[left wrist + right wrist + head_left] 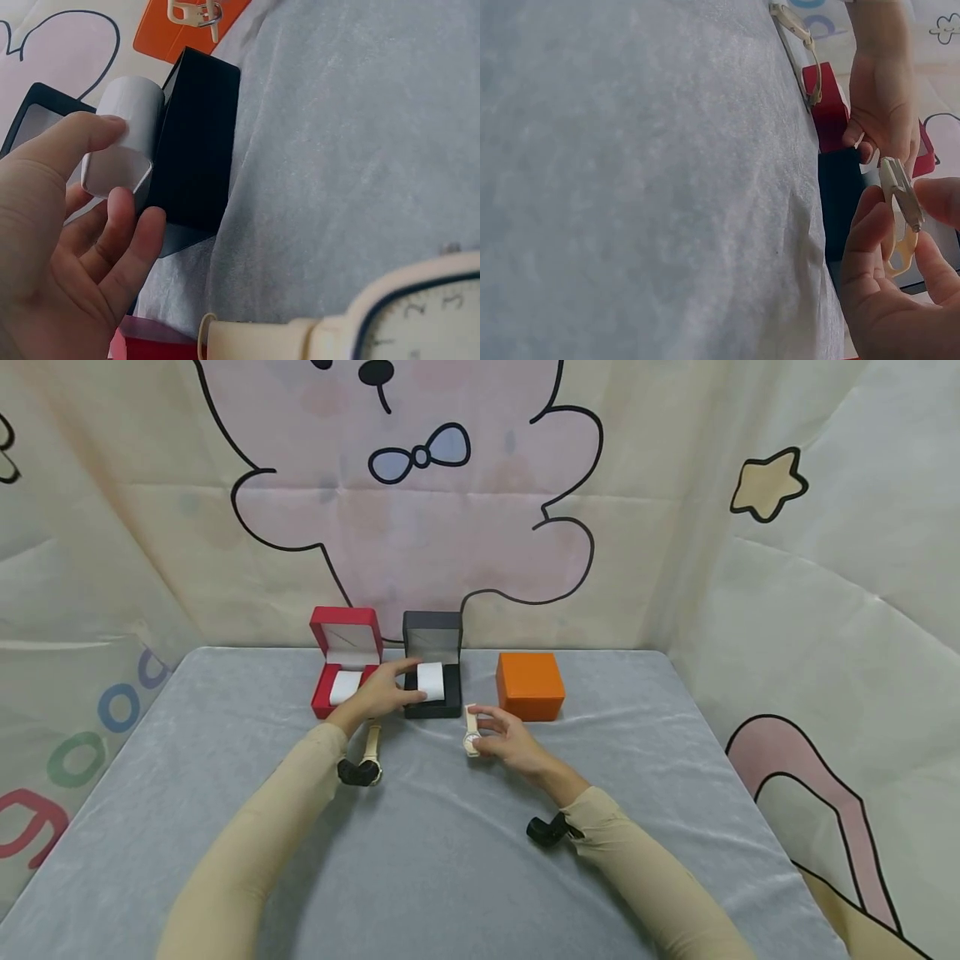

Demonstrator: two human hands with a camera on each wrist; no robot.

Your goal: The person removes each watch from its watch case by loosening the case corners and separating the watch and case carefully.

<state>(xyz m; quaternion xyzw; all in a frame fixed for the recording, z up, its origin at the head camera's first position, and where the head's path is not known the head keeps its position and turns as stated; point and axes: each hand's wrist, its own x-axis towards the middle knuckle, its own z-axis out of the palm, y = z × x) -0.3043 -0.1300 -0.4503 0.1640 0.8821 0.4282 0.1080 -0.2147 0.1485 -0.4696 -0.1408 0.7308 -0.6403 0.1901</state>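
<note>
My left hand (pixel 384 692) is at the open black watch box (pixel 432 710) and pinches its white watch cushion (pixel 133 112), thumb on top and fingers at the near end. My right hand (pixel 512 743) holds a cream wristwatch (pixel 472 732) by its case between thumb and fingers, just in front of the black box; its strap (pixel 904 255) hangs loosely looped. A second cream wristwatch (pixel 372 743) lies on the table beside my left wrist, partly covered by the wrist camera in the head view. Its dial (pixel 427 319) fills the corner of the left wrist view.
To the left stands an open red watch box (pixel 322 697) with a white cushion (pixel 345 687) inside, partly behind my left hand. A closed orange box (pixel 530 687) stands right of the black one. Grey cloth (pixel 450 860) covers the table, and a printed curtain (pixel 637 568) hangs behind.
</note>
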